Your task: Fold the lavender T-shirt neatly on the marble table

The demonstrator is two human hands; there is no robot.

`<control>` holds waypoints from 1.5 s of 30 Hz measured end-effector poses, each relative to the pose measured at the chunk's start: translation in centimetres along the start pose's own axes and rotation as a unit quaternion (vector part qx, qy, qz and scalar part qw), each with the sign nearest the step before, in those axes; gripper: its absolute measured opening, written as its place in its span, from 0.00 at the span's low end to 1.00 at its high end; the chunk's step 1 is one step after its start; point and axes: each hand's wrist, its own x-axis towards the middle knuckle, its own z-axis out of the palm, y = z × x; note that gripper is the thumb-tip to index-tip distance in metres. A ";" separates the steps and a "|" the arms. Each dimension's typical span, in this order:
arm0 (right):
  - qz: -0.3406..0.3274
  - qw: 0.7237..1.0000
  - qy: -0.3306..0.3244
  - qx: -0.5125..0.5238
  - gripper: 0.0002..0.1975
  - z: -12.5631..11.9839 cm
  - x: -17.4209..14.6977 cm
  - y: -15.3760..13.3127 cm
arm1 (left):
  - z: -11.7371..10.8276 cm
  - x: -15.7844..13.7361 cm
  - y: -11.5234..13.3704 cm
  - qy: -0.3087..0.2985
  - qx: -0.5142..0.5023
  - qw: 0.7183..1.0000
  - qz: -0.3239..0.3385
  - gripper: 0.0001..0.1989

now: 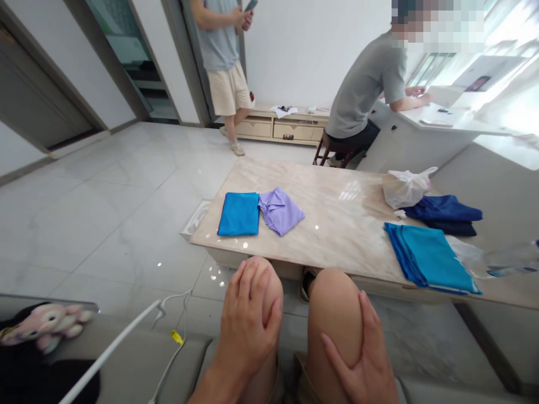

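Loosely, in the head view, my left hand [248, 314] rests on my left knee [275, 286] and my right hand [364, 350] cups my right knee [336, 300], both unclenched. Ahead, on the table [337, 224], a folded blue cloth [239, 214] touches a rumpled lilac cloth [281, 213].

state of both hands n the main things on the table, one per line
left hand: resting on the left knee, holding nothing
right hand: resting on the right knee, holding nothing
bright blue cloth: folded flat
lavender cloth: loosely folded, creased
teal cloth: folded in layers
navy cloth: folded
white bag: crumpled
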 end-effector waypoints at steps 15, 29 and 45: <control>-0.115 0.949 -0.232 -0.178 0.14 6.8 28.1 -11.3 | -1.4 -2.0 -3.4 0.026 -0.013 0.999 -0.024 0.30; -0.081 0.885 -0.381 -0.256 0.21 19.5 30.8 -8.4 | -2.3 -2.5 -6.2 0.017 -0.016 0.999 -0.042 0.30; -0.031 0.944 -0.267 -0.190 0.20 13.6 32.4 -6.0 | 1.3 10.1 -3.8 -0.278 0.070 0.958 -0.015 0.13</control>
